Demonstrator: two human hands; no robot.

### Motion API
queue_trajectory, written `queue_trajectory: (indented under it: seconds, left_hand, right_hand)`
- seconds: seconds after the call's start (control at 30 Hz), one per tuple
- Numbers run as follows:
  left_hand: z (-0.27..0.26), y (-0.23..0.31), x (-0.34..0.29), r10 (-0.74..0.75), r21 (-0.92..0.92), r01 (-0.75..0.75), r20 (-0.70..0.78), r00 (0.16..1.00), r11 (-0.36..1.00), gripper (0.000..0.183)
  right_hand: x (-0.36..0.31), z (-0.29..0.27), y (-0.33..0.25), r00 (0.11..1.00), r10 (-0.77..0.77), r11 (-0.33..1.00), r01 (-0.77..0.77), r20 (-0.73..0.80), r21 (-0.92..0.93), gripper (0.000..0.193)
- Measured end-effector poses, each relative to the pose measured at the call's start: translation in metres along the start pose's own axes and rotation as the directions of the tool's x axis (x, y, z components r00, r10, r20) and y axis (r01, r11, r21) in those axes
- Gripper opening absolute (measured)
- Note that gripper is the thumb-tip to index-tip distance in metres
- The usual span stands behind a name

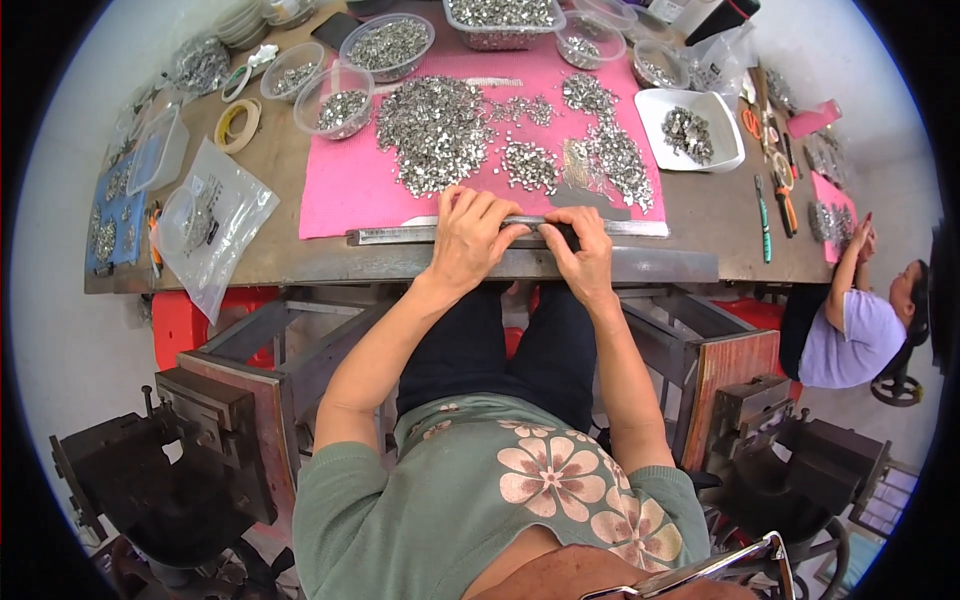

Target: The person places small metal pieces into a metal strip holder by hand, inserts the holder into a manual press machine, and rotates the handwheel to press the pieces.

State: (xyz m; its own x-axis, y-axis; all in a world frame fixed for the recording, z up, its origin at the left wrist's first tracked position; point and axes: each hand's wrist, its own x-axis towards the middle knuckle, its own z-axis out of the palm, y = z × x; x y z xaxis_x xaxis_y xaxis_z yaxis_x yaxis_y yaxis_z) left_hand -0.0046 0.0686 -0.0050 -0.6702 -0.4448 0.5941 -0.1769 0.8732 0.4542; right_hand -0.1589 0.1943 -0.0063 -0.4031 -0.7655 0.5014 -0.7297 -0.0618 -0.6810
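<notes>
At the table's front edge, my left hand [468,238] and my right hand [582,250] face each other, thumbs nearly meeting. Both are closed on a short thin metal strip [524,220] that spans the gap between them. Something dark shows under my right fingers; I cannot make out what. Beneath my hands a long metal ruler [395,235] lies along the edge of the pink mat [335,195]. Beyond them, small shiny metal pieces [430,130] lie in a big heap, with a smaller pile [530,165] and a flat grey plate [590,200] nearby.
Clear tubs [388,46] of metal pieces line the back. A white tray [738,150] stands right of the mat, near orange-handled pliers [785,210] and a green pen-like tool [764,225]. Tape [238,125] and a plastic bag [245,215] lie left. Another person [860,320] sits far right.
</notes>
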Motion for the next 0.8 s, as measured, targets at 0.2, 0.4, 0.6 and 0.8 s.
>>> queue_trajectory:
  seconds: [0.2, 0.4, 0.6, 0.8]
  left_hand:
    - [-0.004, 0.004, 0.000, 0.033, -0.075, -0.032, 0.010, 0.999, 0.997, 0.014]
    - [-0.003, 0.007, 0.000, 0.076, -0.015, -0.075, 0.053, 0.996, 0.997, 0.013]
    - [0.002, 0.013, 0.001, 0.032, 0.039, -0.035, 0.074, 0.997, 0.999, 0.013]
    - [0.001, 0.014, 0.001, 0.009, 0.031, -0.012, 0.075, 0.997, 0.999, 0.013]
  right_hand:
    - [0.000, 0.003, 0.002, 1.000, -0.011, 0.998, 0.012, 0.008, -0.065, 0.016]
    - [0.000, 0.002, 0.002, 0.999, -0.026, 0.997, 0.028, 0.032, -0.070, 0.017]
    - [0.000, 0.004, 0.000, 0.998, -0.051, 0.990, 0.057, 0.049, -0.127, 0.020]
    - [-0.001, 0.006, 0.002, 0.997, -0.074, 0.985, 0.079, 0.036, -0.151, 0.022]
